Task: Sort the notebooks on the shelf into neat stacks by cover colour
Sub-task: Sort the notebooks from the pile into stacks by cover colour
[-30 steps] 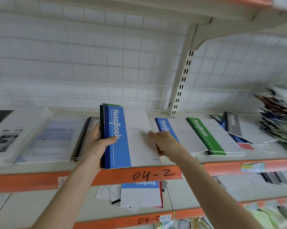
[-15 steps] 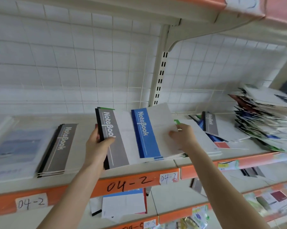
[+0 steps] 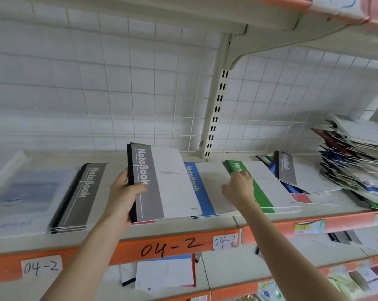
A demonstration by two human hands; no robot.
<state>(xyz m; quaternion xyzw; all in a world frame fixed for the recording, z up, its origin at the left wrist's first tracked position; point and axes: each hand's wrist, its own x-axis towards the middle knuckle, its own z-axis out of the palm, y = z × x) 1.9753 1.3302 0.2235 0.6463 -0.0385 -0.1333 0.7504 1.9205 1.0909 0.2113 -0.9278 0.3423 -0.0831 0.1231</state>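
**Beige shop shelf [image 3: 116,161], notebooks part-sorted**

White wire grid backs the shelf, and its orange front strip [image 3: 122,250] carries "04-2" handwritten in black, with paper tags reading the same.

The left hand [image 3: 122,192] grips a bundle of notebooks [image 3: 162,185] by the spine, thumb laid across the top grey cover and fingers wrapped behind. Black, green and red edges show under that grey cover. The bundle sits near the middle of the shelf, and its right side overlaps the blue stack [image 3: 207,192] lying flat just beside it.

The right hand [image 3: 238,187] is at the left edge of the green stack [image 3: 264,192], which lies just right of the blue one. Its fingers curl down onto the green band, seen from the back of the hand, so I cannot tell whether they actually have hold of a cover.

To the left of the bundle, a grey stack [image 3: 81,196] lies squared up, and further left are pale blue-covered books [image 3: 27,196], blurred. Right of the green stack, a grey notebook [image 3: 287,168] rests askew on blue and red ones. At the far right a tall, untidy pile [image 3: 353,166] of mixed covers leans. On the lower shelf, a white-faced notebook [image 3: 164,272] lies with blue and red edges showing.
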